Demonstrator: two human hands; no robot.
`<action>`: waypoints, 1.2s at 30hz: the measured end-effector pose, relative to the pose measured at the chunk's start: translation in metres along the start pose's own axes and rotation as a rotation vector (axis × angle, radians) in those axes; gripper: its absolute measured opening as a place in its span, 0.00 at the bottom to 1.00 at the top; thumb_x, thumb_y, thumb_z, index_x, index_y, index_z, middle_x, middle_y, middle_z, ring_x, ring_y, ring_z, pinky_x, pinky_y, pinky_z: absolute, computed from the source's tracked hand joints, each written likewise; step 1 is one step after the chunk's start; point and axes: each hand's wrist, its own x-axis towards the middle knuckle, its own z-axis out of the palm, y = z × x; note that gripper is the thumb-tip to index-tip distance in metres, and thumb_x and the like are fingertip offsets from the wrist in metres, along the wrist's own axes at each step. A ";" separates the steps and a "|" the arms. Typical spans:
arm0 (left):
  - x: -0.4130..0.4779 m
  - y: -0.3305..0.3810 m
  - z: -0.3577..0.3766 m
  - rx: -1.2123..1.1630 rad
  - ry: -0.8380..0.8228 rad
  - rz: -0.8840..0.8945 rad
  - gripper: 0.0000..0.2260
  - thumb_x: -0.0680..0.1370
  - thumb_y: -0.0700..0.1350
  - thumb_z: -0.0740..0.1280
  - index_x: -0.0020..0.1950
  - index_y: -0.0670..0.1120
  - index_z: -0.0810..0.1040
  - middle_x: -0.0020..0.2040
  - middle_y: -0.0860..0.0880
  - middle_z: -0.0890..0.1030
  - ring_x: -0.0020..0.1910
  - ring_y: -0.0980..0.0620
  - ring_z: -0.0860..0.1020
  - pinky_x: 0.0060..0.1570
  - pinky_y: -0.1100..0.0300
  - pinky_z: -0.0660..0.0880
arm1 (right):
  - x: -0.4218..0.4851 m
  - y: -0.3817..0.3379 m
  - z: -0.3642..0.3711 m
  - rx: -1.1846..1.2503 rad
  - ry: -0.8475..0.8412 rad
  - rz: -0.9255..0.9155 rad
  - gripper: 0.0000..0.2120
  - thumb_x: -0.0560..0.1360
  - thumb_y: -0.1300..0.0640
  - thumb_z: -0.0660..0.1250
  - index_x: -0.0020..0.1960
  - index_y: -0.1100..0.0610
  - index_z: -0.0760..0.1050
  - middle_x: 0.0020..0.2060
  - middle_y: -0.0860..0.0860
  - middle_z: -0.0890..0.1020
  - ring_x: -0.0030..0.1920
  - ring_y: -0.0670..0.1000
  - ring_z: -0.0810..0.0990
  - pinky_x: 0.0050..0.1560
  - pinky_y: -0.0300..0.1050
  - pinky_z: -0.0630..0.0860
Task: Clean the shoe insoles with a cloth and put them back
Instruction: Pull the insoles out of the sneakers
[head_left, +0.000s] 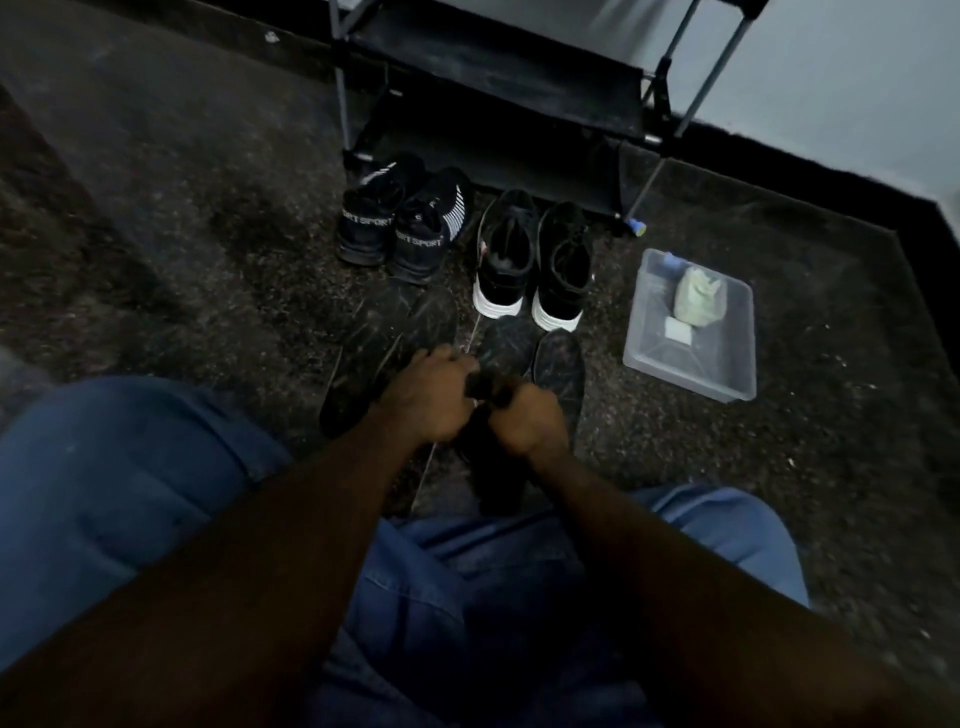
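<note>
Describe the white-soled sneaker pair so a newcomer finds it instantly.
Find the black shoe rack by the wall. Two black sneaker pairs stand on the carpet before it; take the right-hand pair, nearest the clear plastic bin. Only it has white soles; the left pair has SPORT lettering on its heels.

Floor: dark speckled carpet (208, 234) fills most of the view, dimly lit.
Rack: a low shoe rack (498, 78) stands at the top centre, with black fabric shelves on grey metal tubes.
Rack foot: a blue-and-yellow cap (636, 227) sits at the base of the right front leg, on the carpet.
Tub: a clear plastic tub (691, 382) lies on the carpet, right of centre and near that leg.
In the tub: a small white square (678, 328) and a blue item (672, 262) at the far end, too small to identify.
Wall: a pale grey wall (857, 67) at upper right, edged by a black skirting (831, 156).
Scrap: a pale fleck (270, 36) lies on the carpet at upper left.
</note>
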 end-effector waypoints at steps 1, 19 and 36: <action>0.003 0.006 0.002 0.006 -0.008 0.018 0.20 0.76 0.52 0.68 0.68 0.52 0.75 0.66 0.43 0.74 0.65 0.38 0.73 0.68 0.48 0.71 | 0.002 0.008 -0.007 -0.003 0.011 0.002 0.16 0.76 0.49 0.69 0.61 0.56 0.81 0.57 0.62 0.84 0.57 0.63 0.83 0.56 0.51 0.79; 0.086 0.089 0.034 -0.019 -0.081 0.128 0.24 0.77 0.52 0.72 0.71 0.49 0.74 0.65 0.41 0.75 0.65 0.38 0.76 0.64 0.50 0.74 | 0.046 0.121 -0.082 0.106 0.292 0.178 0.13 0.77 0.50 0.69 0.59 0.55 0.81 0.56 0.59 0.84 0.58 0.62 0.82 0.57 0.49 0.76; 0.121 0.099 0.063 -0.196 -0.063 -0.156 0.26 0.75 0.49 0.74 0.72 0.52 0.75 0.68 0.41 0.70 0.64 0.39 0.77 0.67 0.51 0.74 | 0.079 0.148 -0.085 0.049 0.389 0.184 0.24 0.78 0.46 0.68 0.71 0.54 0.74 0.67 0.55 0.74 0.60 0.62 0.79 0.59 0.55 0.76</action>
